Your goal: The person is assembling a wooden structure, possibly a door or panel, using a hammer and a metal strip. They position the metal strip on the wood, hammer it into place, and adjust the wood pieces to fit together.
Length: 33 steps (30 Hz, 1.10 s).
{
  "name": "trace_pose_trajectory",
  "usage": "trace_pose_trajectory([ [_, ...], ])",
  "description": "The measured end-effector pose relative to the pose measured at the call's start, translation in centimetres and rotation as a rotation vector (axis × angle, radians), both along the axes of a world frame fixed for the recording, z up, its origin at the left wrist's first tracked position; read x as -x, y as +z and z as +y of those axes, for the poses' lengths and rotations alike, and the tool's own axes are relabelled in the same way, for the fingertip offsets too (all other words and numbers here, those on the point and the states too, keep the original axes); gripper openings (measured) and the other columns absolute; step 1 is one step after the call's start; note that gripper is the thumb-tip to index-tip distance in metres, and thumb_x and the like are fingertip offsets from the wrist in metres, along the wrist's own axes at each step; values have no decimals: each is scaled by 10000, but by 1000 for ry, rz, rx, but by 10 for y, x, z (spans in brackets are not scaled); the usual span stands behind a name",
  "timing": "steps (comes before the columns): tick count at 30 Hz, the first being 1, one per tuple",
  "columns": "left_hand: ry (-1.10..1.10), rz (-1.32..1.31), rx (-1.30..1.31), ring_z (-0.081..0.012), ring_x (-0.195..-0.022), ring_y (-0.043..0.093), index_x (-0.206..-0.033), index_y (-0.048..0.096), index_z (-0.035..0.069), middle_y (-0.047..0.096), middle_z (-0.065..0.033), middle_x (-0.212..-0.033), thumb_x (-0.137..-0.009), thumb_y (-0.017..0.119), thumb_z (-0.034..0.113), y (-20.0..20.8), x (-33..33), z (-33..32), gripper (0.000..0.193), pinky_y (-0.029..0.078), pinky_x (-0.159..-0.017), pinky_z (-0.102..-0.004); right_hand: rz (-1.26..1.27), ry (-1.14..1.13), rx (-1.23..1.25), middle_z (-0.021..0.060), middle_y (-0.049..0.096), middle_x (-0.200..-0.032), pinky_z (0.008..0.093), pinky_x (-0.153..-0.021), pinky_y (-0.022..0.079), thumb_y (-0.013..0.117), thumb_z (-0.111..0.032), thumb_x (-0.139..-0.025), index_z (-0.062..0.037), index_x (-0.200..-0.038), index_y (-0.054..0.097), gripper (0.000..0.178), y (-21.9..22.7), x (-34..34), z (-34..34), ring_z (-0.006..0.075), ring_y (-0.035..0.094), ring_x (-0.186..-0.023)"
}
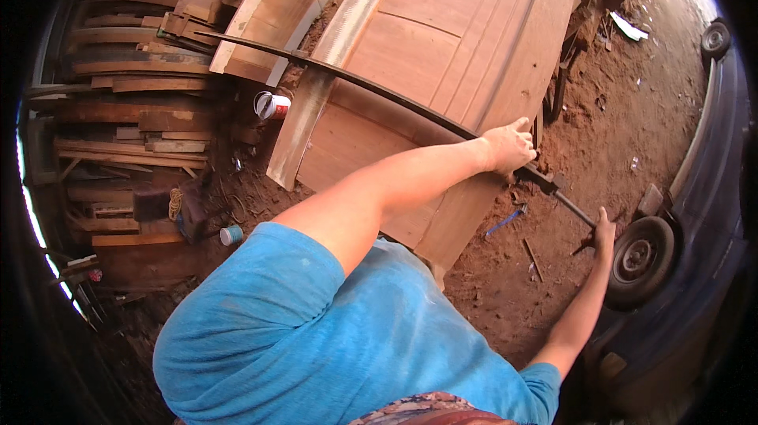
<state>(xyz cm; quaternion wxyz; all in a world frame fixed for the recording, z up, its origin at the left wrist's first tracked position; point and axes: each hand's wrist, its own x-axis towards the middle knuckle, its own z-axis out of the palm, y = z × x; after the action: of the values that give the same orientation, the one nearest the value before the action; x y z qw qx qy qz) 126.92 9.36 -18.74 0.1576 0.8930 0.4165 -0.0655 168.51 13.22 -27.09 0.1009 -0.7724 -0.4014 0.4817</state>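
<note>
A panelled wooden door point(418, 40) lies raised above the ground in front of me. Across its width runs a long dark bar clamp point(387, 96), its far end sticking out past the door's left edge. My left hand point(509, 147) is closed on the clamp's bar at the door's right edge, the fingers curled over and partly hidden. Farther right, the clamp's screw rod point(575, 208) juts out beyond the door. My right hand point(604, 234) is closed around the handle at the rod's outer end, with the arm stretched out.
Stacked boards point(134, 133) fill the left side. A white bucket point(272, 105) and a small can point(230, 235) stand left of the door. Another wooden panel point(268, 11) lies beyond. At right, a dark car point(703, 212) stands close to my right hand. A blue strip point(505, 220) lies on the dirt.
</note>
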Motion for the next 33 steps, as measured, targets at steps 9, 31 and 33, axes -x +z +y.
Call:
trace_pose_trajectory([
  [9,-1,-17,-57,-223,-1133,626,-1014,666,87,701,-58,-1032,-815,732,341,-2,-2,-2,329,270,-1197,-528,-19,37,-311,29,509,-606,340,-445,379,558,-578,-979,-30,-757,578,591,-6,-29,-29,190,498,-465],
  [31,-48,-10,-33,-218,-1166,606,-1111,665,71,701,-45,-1063,-728,804,508,1,-10,9,597,252,-1198,-537,256,-261,-886,229,723,-882,413,-867,536,458,-362,-1032,36,-710,658,550,-76,-43,-45,282,693,-814],
  [33,10,27,5,-217,-1169,608,-1135,662,70,701,-48,-1066,-722,806,514,4,1,-4,623,250,-1198,-537,-144,91,-382,225,682,-734,446,-675,569,456,-401,-1017,72,-734,616,574,-15,-3,-10,310,675,-641],
])
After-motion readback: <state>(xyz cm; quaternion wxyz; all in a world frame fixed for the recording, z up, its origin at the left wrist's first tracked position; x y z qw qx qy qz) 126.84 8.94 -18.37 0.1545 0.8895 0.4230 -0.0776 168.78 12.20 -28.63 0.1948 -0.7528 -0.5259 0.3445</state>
